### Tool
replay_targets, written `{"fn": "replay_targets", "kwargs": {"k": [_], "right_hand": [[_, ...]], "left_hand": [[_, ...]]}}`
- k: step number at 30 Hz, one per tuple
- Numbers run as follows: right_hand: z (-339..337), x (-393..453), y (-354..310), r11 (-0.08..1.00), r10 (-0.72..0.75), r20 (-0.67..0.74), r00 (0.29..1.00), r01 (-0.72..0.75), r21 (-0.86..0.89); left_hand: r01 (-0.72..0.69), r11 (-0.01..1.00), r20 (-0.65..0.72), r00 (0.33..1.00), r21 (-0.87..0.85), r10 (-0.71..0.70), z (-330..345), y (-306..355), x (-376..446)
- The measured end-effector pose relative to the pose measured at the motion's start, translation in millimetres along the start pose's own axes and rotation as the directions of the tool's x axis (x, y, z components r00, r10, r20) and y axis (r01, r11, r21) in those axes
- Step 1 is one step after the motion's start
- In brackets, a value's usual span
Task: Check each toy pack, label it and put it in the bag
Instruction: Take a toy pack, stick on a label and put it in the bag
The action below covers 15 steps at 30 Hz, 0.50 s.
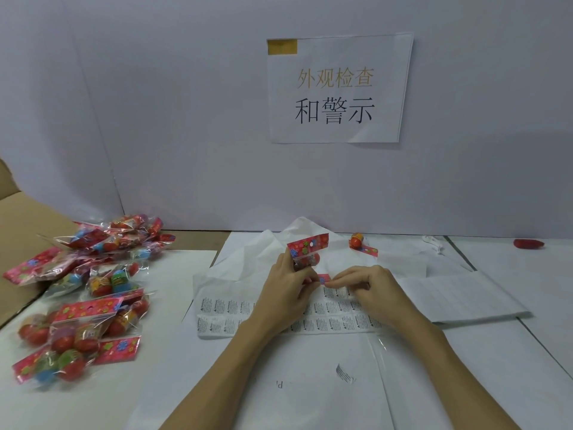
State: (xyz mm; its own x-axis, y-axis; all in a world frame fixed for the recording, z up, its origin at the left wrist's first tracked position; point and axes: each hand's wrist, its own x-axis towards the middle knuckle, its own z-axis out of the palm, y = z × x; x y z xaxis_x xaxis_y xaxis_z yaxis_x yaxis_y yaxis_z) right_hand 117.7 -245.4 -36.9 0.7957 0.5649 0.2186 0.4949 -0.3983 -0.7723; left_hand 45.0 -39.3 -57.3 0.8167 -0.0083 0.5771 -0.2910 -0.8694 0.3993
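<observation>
The left hand (286,287) grips a toy pack (307,251), held upright just above the label sheet (335,311) on the desk (496,352). The right hand (369,285) pinches a small piece at the pack's lower edge, over the sheet. More packs (83,293) lie piled left of the sheet; a white bag (248,259) lies beneath it.

My left hand (286,288) and right hand (369,288) are bare, with no gloves, rings or watch on them. Both my forearms are uncovered all the way to the bottom edge of view; no sleeve shows on either arm.
</observation>
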Motion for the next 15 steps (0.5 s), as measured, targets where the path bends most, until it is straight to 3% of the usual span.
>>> {"fn": "replay_targets", "kwargs": {"k": [7,15], "right_hand": [[-1.8,1.1,0.3,0.999,0.002,0.020,1.000,-0.001,-0.053],[0.2,0.0,2.9,0.999,-0.049,0.014,0.999,0.049,0.018]], "left_hand": [[0.002,1.000,0.011,1.000,0.014,-0.002,0.4,-0.7,-0.1],[-0.009,1.000,0.025,1.000,0.011,0.009,2.1,-0.9,0.3]]}}
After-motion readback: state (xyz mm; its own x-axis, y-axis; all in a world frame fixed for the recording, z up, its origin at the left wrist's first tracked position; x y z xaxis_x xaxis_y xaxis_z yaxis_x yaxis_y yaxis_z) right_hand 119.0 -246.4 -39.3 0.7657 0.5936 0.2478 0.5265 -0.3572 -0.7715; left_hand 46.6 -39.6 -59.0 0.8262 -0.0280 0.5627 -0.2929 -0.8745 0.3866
